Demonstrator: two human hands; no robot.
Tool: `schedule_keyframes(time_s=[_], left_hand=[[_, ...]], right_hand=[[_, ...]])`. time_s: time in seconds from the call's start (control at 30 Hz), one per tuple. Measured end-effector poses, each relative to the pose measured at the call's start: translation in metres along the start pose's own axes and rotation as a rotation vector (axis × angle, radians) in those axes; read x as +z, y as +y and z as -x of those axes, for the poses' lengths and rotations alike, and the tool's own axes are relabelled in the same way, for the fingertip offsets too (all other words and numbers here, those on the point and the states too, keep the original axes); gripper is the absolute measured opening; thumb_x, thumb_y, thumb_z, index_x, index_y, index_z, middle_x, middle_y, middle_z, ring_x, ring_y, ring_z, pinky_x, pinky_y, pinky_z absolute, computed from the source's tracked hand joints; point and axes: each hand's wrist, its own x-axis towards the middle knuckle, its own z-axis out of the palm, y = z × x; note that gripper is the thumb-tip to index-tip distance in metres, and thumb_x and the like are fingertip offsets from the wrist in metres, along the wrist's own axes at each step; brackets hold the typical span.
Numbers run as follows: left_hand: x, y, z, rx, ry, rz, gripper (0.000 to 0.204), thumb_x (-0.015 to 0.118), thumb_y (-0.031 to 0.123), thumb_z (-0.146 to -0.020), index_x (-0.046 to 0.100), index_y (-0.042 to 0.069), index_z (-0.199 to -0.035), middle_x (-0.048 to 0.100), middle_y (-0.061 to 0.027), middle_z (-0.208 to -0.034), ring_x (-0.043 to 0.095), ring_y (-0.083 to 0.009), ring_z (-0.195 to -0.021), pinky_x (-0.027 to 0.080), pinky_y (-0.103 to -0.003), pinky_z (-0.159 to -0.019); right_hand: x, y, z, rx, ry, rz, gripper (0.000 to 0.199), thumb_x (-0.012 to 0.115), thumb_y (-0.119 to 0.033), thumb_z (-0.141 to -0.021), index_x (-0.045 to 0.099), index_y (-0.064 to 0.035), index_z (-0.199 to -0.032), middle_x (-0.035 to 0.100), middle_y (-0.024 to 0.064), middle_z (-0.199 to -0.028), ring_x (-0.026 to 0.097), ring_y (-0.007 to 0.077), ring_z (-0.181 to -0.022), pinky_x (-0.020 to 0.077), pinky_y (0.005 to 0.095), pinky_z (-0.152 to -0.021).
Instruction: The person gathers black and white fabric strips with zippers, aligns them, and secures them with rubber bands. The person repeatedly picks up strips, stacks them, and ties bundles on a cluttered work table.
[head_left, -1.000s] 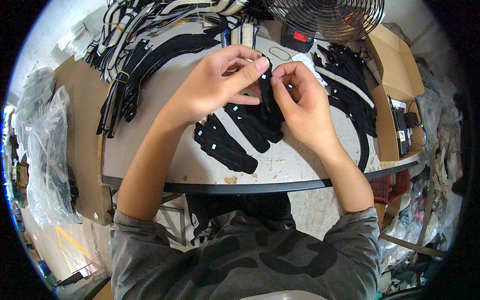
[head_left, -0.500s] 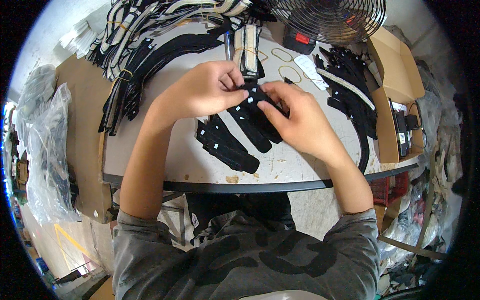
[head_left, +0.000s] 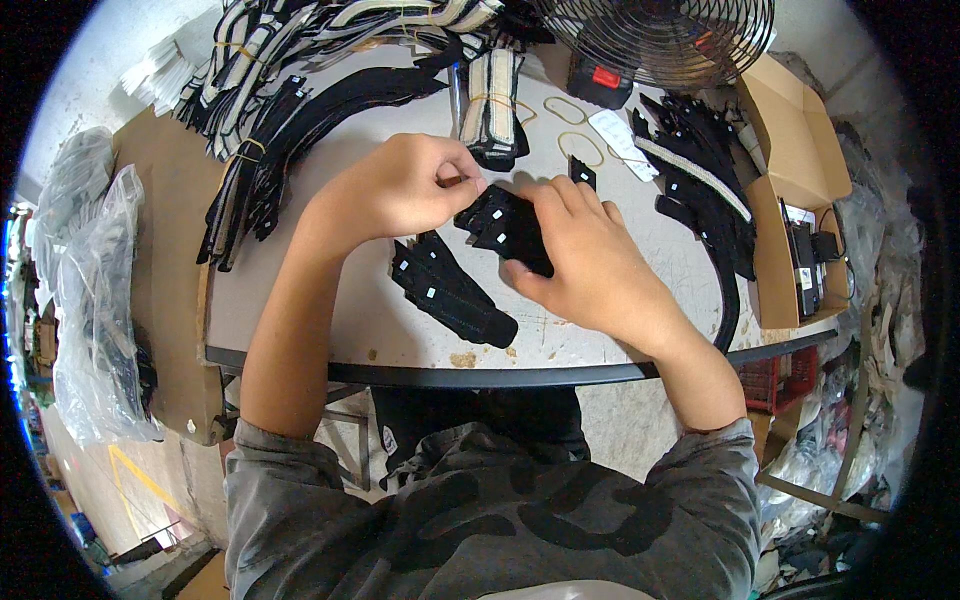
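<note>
Near the middle of the table, black fabric strips [head_left: 512, 232] with small white tags lie fanned under my right hand [head_left: 590, 250]. Its thumb is at their near edge and its fingers curve over the far side, holding the bunch. The fingertips of my left hand [head_left: 420, 185] are pinched together at the strips' upper left end; what is between them is too small to make out. Just below, a second bunch of black strips [head_left: 455, 295] lies loose. A black strip end [head_left: 582, 174] shows beyond my right fingers. Behind stands a banded bundle of black-and-white strips [head_left: 490, 100].
More strip bundles [head_left: 250, 170] lie at the left and back. Rubber bands [head_left: 578, 148] and a white paper tag [head_left: 622, 140] are right of centre. A wire-caged fan [head_left: 655, 35] stands at the back; black strips [head_left: 700, 190] and an open cardboard box [head_left: 775, 250] are at right.
My right hand has come down toward me and spread over the black strips, whose tagged ends are now fanned. My left hand has moved slightly nearer, still pinched.
</note>
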Motion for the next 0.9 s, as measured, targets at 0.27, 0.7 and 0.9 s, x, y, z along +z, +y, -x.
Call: schedule_keyframes(time_s=[0.27, 0.7, 0.9], left_hand=[[0.0, 0.006, 0.002, 0.148, -0.136, -0.088, 0.034, 0.086, 0.022, -0.088, 0.073, 0.002, -0.113, 0.069, -0.0057, -0.085, 0.064, -0.0165, -0.079, 0.054, -0.032, -0.075], [0.008, 0.002, 0.001, 0.311, 0.023, -0.157, 0.057, 0.093, 0.031, -0.078, 0.069, 0.005, -0.123, 0.066, -0.0171, -0.102, 0.067, -0.0334, -0.097, 0.055, -0.043, -0.086], [0.013, -0.001, 0.0, 0.289, -0.024, -0.223, 0.046, 0.091, 0.023, -0.079, 0.069, 0.006, -0.114, 0.066, -0.0173, -0.101, 0.066, -0.0368, -0.099, 0.053, -0.045, -0.087]], right_hand=[[-0.004, 0.005, -0.003, 0.05, -0.074, -0.114, 0.057, 0.08, -0.025, -0.085, 0.059, 0.0015, -0.13, 0.066, 0.0216, -0.112, 0.068, 0.0425, -0.107, 0.0485, 0.0518, -0.097], [0.005, 0.008, -0.008, -0.045, 0.095, -0.138, 0.044, 0.078, -0.011, -0.085, 0.056, 0.0001, -0.122, 0.063, 0.0239, -0.112, 0.065, 0.0461, -0.108, 0.054, 0.0542, -0.09], [0.012, 0.011, -0.008, -0.072, 0.128, -0.256, 0.045, 0.078, -0.008, -0.083, 0.057, 0.0001, -0.122, 0.064, 0.0241, -0.108, 0.065, 0.0456, -0.107, 0.0527, 0.0542, -0.093]])
